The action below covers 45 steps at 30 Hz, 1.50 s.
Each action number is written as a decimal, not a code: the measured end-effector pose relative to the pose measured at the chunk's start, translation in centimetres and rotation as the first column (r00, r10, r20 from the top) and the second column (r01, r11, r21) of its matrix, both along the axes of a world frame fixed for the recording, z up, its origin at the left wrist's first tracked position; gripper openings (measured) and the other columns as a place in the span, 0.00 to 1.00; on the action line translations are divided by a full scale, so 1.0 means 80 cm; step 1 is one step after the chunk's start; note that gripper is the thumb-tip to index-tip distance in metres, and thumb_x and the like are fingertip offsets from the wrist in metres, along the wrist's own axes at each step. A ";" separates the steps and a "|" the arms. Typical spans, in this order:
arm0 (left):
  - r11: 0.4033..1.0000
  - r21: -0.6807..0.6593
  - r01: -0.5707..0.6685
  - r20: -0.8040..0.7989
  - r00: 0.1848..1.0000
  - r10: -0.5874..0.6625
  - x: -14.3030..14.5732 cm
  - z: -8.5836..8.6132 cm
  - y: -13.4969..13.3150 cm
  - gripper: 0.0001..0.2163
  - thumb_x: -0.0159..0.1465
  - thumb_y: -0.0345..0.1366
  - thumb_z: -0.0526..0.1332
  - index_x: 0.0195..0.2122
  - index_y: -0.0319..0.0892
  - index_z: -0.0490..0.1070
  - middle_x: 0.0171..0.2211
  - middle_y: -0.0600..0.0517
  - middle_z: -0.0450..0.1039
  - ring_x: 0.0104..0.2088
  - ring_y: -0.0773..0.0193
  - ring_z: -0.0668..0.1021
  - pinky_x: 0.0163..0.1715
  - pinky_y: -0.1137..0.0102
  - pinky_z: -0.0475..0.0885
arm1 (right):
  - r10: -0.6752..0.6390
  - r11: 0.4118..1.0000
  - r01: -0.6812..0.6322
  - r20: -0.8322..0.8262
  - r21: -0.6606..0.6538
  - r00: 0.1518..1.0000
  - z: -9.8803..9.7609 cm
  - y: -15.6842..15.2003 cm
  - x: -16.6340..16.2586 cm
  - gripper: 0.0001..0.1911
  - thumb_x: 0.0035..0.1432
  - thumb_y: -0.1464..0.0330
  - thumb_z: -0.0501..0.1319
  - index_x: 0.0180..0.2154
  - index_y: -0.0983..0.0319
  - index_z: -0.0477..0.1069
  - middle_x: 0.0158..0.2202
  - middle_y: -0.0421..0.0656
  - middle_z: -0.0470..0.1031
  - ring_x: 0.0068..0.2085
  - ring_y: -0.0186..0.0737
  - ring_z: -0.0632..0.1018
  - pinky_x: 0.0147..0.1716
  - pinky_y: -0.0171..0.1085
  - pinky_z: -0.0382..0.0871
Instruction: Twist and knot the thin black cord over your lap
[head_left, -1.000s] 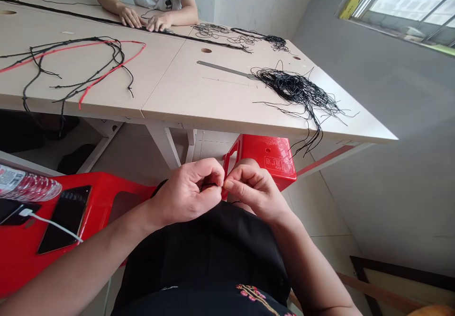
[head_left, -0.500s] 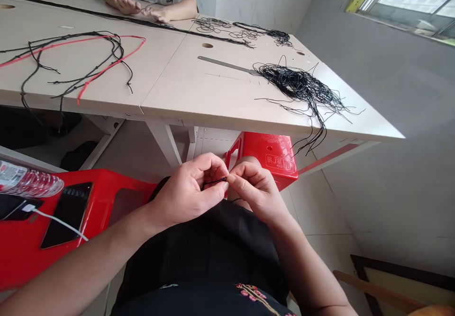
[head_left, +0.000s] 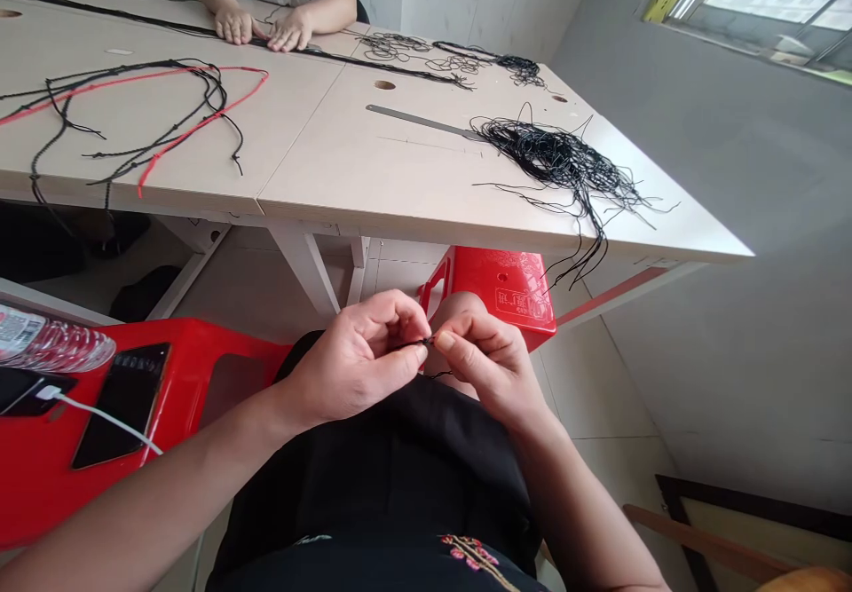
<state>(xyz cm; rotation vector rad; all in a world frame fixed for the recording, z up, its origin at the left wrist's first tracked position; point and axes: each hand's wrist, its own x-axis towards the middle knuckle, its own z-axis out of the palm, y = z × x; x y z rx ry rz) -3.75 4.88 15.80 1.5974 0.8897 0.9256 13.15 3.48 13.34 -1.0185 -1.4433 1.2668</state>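
My left hand (head_left: 356, 363) and my right hand (head_left: 489, 363) meet over my lap, fingertips pinched together on a thin black cord (head_left: 426, 342). Only a short piece of the cord shows between the thumbs; a loose end trails below my right hand. Both hands hover above my black skirt (head_left: 399, 468), in front of the table's near edge.
A beige table (head_left: 373, 175) carries a tangle of black cords (head_left: 559, 161), a metal ruler (head_left: 419, 122) and red and black cords (head_left: 146, 113). Another person's hands (head_left: 263, 28) rest at its far side. Red stools (head_left: 509, 290) stand below; one on the left holds a phone (head_left: 120, 401) and a bottle (head_left: 46, 343).
My fingers have shifted slightly on the black cord, still pinched together. The other person's hands lifted and came back down on the table.
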 end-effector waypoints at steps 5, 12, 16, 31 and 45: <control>0.997 -0.025 -0.072 0.002 0.997 0.072 -0.003 0.002 0.000 0.04 0.55 0.27 0.58 0.31 0.41 0.66 0.27 0.55 0.66 0.27 0.71 0.71 0.27 0.77 0.69 | 0.053 0.989 -0.069 -0.121 -0.134 0.991 -0.002 0.002 -0.003 0.09 0.56 0.62 0.60 0.34 0.62 0.69 0.21 0.36 0.69 0.20 0.28 0.68 0.18 0.28 0.62; 0.995 -0.009 -0.104 -0.035 0.994 0.103 0.000 -0.003 -0.001 0.03 0.55 0.27 0.59 0.30 0.41 0.66 0.26 0.55 0.69 0.26 0.71 0.73 0.26 0.77 0.70 | 0.014 0.993 -0.024 -0.084 -0.120 0.996 -0.001 0.004 -0.011 0.08 0.55 0.63 0.60 0.31 0.62 0.68 0.24 0.39 0.71 0.24 0.31 0.72 0.21 0.30 0.66; 0.997 -0.022 -0.081 -0.077 0.994 0.079 -0.002 -0.003 0.002 0.02 0.57 0.31 0.59 0.31 0.40 0.70 0.27 0.54 0.70 0.28 0.70 0.73 0.29 0.75 0.70 | -0.016 1.000 0.017 0.062 -0.005 0.998 -0.008 0.008 -0.014 0.07 0.57 0.65 0.57 0.31 0.61 0.68 0.25 0.39 0.69 0.25 0.31 0.69 0.23 0.30 0.63; 0.971 -0.145 -0.191 -0.110 0.978 0.176 -0.009 -0.018 0.024 0.03 0.51 0.26 0.58 0.25 0.40 0.64 0.21 0.58 0.62 0.23 0.72 0.65 0.24 0.76 0.61 | -0.218 0.883 -0.006 0.423 0.469 0.880 -0.009 0.021 -0.032 0.06 0.57 0.73 0.54 0.31 0.61 0.69 0.24 0.40 0.73 0.25 0.33 0.72 0.24 0.31 0.65; 0.939 -0.290 -0.185 -0.061 0.983 0.175 -0.017 -0.010 0.021 0.05 0.43 0.25 0.55 0.21 0.41 0.61 0.18 0.59 0.58 0.21 0.73 0.60 0.20 0.75 0.54 | -0.202 0.811 -0.113 0.457 0.574 0.866 -0.010 0.018 -0.037 0.07 0.58 0.74 0.53 0.30 0.61 0.67 0.25 0.41 0.74 0.23 0.33 0.71 0.21 0.31 0.63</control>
